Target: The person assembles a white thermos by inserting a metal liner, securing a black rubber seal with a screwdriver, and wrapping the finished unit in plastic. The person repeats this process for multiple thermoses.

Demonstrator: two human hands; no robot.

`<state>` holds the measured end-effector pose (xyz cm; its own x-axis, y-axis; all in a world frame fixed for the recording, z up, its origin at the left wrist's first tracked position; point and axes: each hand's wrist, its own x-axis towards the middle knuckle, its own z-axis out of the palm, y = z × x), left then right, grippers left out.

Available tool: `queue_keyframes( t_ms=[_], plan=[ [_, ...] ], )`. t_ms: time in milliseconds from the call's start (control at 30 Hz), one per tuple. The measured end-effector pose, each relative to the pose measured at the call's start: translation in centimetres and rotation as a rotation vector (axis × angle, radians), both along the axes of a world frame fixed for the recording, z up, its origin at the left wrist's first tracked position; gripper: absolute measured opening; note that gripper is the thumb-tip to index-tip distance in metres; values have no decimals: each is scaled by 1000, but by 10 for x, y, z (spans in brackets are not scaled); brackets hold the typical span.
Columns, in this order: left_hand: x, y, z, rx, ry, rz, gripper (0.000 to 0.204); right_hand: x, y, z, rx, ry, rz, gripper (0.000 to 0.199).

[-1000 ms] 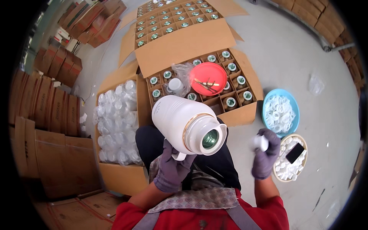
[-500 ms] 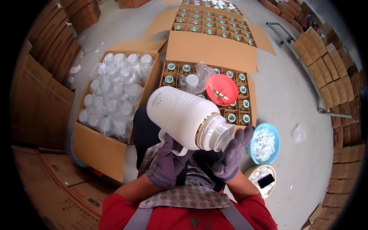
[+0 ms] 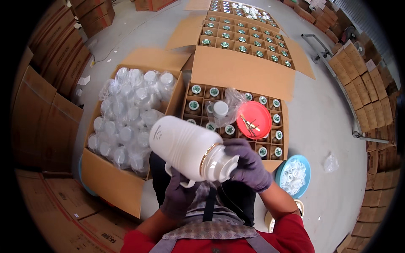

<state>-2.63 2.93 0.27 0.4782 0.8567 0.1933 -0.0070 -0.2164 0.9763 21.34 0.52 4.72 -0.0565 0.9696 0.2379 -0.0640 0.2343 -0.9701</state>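
A white thermos jug (image 3: 183, 143) with a gold ring lies tilted across my lap, its bare spout (image 3: 221, 165) pointing to the lower right. Its handle is on the underside, and my left hand (image 3: 179, 192), in a grey-purple glove, is closed around it. My right hand (image 3: 249, 164), gloved alike, grips the spout end from the right with bent fingers; its fingertips are partly hidden. Beyond the jug is an open carton (image 3: 282, 126) of divided cells holding flasks with green-and-white tops. On it rest a red plate (image 3: 259, 113) with small metal tools and a bagged white cup lid (image 3: 220, 109).
At left stands a carton (image 3: 112, 185) full of bagged clear-looking cups (image 3: 125, 134). A blue basin (image 3: 307, 179) of white parts and a cream tub (image 3: 270, 222) sit at right. Farther out are more flask cartons (image 3: 242, 63), stacked boxes (image 3: 367, 90) and a metal trolley (image 3: 310, 38).
The jug has moved left and toward me. My right hand has gone from an outstretched palm at the spout to bent fingers gripping it from above. My left hand keeps the handle.
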Motion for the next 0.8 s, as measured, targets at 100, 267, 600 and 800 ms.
queue_keyframes(
  t_ms=[100, 267, 600, 800],
  plan=[
    [-8, 23, -8, -968, -643, 241, 54, 16, 46, -26, -87, 62, 207, 48],
    [-26, 63, -22, -433, -114, 413, 55, 104, 196, -182, -252, -1217, -339, 72],
    [-11, 102, -32, -978, -1266, 338, 46, 96, 229, -170, -82, -1153, -363, 83],
    [2, 64, -11, -1013, -1035, 354, 42, 28, 112, -7, 652, -621, -22, 71]
  ],
)
